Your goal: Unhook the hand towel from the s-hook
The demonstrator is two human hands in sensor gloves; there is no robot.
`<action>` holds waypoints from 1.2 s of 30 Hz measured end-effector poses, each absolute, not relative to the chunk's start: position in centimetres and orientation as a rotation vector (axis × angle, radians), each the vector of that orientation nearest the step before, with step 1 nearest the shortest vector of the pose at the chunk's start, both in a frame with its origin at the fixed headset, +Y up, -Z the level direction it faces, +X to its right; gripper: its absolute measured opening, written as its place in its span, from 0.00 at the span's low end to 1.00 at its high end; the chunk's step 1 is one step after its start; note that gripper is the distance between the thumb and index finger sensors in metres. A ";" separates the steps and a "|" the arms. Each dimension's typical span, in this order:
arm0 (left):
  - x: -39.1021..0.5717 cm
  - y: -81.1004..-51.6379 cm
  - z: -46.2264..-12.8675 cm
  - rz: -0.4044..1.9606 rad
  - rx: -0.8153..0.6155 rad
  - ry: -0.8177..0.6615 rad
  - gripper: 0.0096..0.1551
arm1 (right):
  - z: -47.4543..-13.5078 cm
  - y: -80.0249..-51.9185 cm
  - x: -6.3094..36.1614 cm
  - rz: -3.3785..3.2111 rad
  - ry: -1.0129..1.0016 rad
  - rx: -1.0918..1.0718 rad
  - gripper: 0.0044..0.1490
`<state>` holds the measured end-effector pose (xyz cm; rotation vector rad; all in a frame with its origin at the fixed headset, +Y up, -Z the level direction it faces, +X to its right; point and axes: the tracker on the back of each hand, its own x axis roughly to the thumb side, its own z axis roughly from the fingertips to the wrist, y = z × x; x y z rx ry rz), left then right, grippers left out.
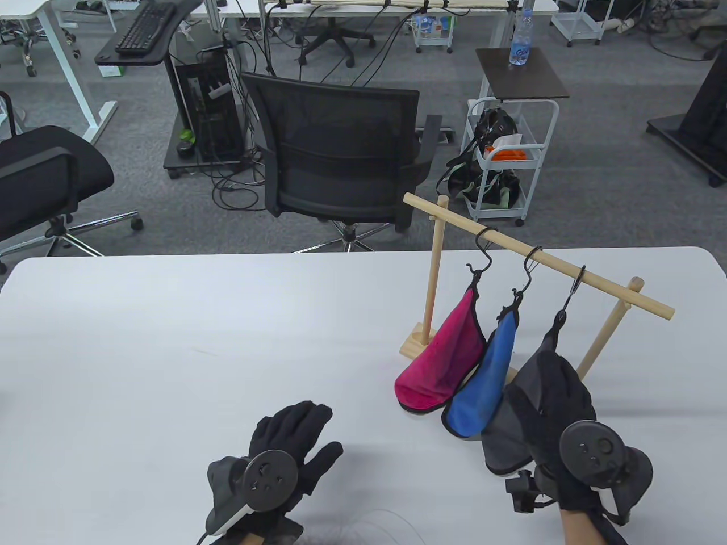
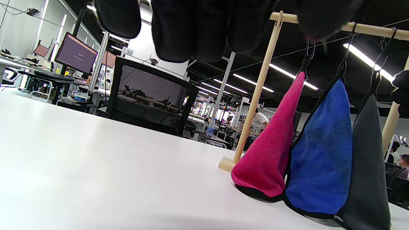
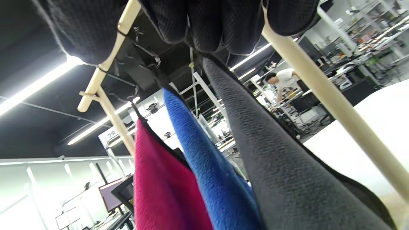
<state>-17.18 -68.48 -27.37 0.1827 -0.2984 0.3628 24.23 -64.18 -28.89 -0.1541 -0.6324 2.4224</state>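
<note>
The right hand [image 1: 559, 397] lies against the grey towel [image 1: 514, 437], hanging from the nearest of 3 S-hooks [image 1: 572, 292]; a closed grip isn't discernible. Lift the loop up, then off. The left hand [image 1: 289, 448] rests spread.

At right of the table view, the rack [image 1: 537, 258] is pale, matt, unvarnished-looking wood. 3 thin S-hooks [image 1: 484, 250] look like dark metal wire. The pink towel [image 1: 443, 363], blue towel [image 1: 483, 386] and grey towel [image 1: 514, 420] are fuzzy, matt fleece-like cloth with black edging. The table [image 1: 170, 352] is smooth white with soft sheen. Both gloves [image 1: 289, 448] are black knit fabric.
</note>
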 end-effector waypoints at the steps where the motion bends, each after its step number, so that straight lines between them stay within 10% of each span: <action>1: -17.2 -68.5 -27.4 0.363 0.182 -0.299 0.38 | -29.2 -64.2 24.5 2.415 -0.614 -0.173 0.52; 36: -17.4 -68.3 -27.4 0.370 0.192 -0.295 0.37 | -33.4 -63.9 26.6 2.319 -0.453 -0.471 0.25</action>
